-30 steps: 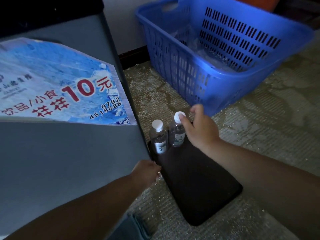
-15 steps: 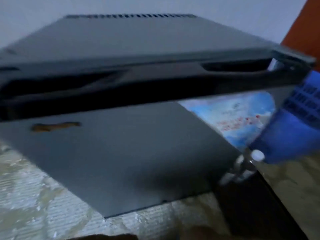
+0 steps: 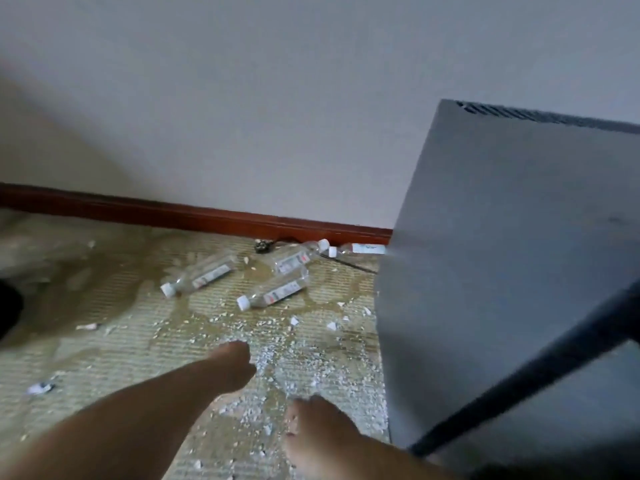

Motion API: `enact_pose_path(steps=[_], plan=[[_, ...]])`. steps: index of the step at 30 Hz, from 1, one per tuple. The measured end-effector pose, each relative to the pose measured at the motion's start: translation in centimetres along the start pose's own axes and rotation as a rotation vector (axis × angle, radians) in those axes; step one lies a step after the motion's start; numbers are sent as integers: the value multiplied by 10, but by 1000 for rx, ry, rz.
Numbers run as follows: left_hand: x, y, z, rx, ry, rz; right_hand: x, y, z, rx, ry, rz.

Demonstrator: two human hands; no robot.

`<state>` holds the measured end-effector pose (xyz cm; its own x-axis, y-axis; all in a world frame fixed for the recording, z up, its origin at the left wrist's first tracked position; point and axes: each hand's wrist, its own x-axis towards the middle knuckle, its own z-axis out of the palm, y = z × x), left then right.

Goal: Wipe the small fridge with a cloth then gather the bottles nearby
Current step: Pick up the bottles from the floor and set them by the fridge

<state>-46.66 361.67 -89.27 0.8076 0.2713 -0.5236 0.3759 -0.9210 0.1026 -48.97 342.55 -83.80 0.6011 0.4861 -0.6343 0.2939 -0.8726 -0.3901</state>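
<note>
The small grey fridge (image 3: 502, 237) fills the right side, its top vents by the wall. Several clear plastic bottles with white caps lie on their sides on the carpet left of it: one at the left (image 3: 201, 277), one in the middle (image 3: 273, 292), one near the skirting board (image 3: 298, 258), and one partly hidden behind the fridge's corner (image 3: 363, 248). My left hand (image 3: 239, 368) reaches out over the carpet, fingers curled shut, well short of the bottles. My right hand (image 3: 311, 424) hangs lower beside the fridge, fingers loosely bent, empty. No cloth is in view.
White crumbs and paper scraps (image 3: 277, 368) litter the beige patterned carpet. A red-brown skirting board (image 3: 173, 213) runs under the white wall. A black cable (image 3: 349, 265) and a small dark clump (image 3: 261, 245) lie by the wall. Something dark sits at the left edge (image 3: 8, 306).
The view has swung from the fridge's right side, with the blue basket and two upright bottles, to its left side. My right hand has left the bottle cap; both hands now hover over the carpet.
</note>
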Motion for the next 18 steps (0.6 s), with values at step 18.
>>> enact_pose_path(steps=[18], plan=[[130,-26,-32,-48,-61,73,111,-1,-32,-106,154,138]])
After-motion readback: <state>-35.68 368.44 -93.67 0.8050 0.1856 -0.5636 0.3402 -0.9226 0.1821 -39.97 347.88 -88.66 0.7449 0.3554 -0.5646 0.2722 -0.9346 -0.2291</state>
